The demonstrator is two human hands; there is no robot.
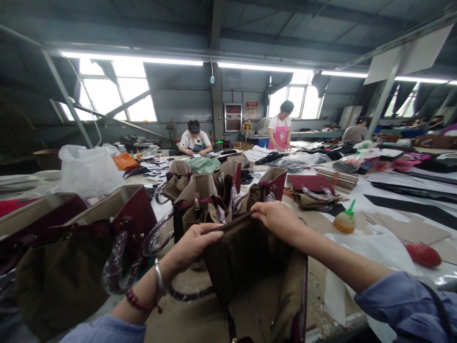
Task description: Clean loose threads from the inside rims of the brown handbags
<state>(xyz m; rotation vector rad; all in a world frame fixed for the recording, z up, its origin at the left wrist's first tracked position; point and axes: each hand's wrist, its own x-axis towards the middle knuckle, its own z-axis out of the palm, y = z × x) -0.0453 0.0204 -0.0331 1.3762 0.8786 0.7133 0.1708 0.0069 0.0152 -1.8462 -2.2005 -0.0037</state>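
Observation:
In the head view, a dark brown handbag (246,262) stands before me with its inside facing up. My left hand (198,240) pinches the bag's far top edge at its left end, thumb on top. Farther right, my right hand (276,216) grips the same edge between thumb and fingers. A plastic-wrapped handle (193,294) loops out at the bag's left side. Just beyond it stand several maroon and beige handbags (198,188), open at the top. Another maroon handbag (134,209) with a brown lining hanging out is beside my left forearm.
A glue bottle (344,220) with a green nozzle and a red object (423,255) lie to the right. A white plastic bag (87,169) is at the left. Two people, one in a pink apron (281,133) and one seated (195,139), work across the table.

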